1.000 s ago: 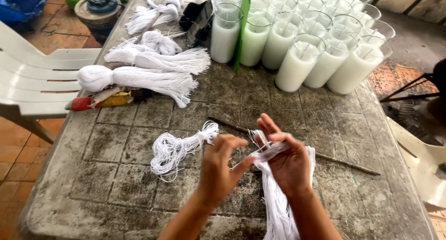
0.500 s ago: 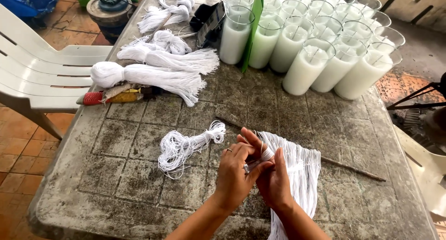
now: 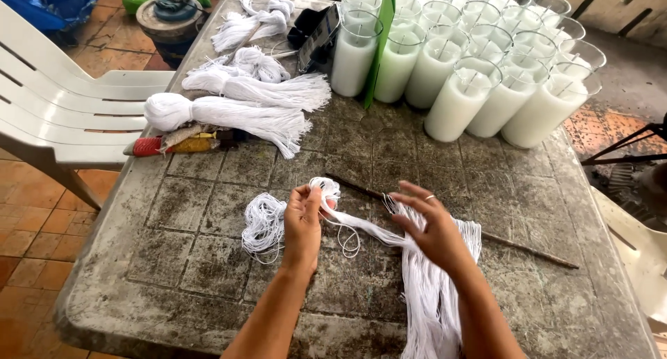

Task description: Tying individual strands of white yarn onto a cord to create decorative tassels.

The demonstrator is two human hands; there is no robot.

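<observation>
My left hand (image 3: pixel 303 223) pinches the looped end of a white string bundle (image 3: pixel 431 289) and pulls it out to the left. My right hand (image 3: pixel 434 228) grips the same bundle near its top, fingers partly spread, with the long strands hanging down toward me over the table edge. A small loose coil of white string (image 3: pixel 262 220) lies just left of my left hand. A thin dark stick (image 3: pixel 514 244) lies on the table behind my right hand.
The grey stained table (image 3: pixel 187 269) holds several glass jar candles (image 3: pixel 479 88) at the back, larger white string bundles (image 3: pixel 229 116) at the left, a red-handled tool (image 3: pixel 174 144) and a green upright card (image 3: pixel 381 39). A white plastic chair (image 3: pixel 62 116) stands left.
My hands, close together a second ago, have drawn apart: the left pulled the bundle's looped end out to the left while the right holds the strands. The view has shifted slightly.
</observation>
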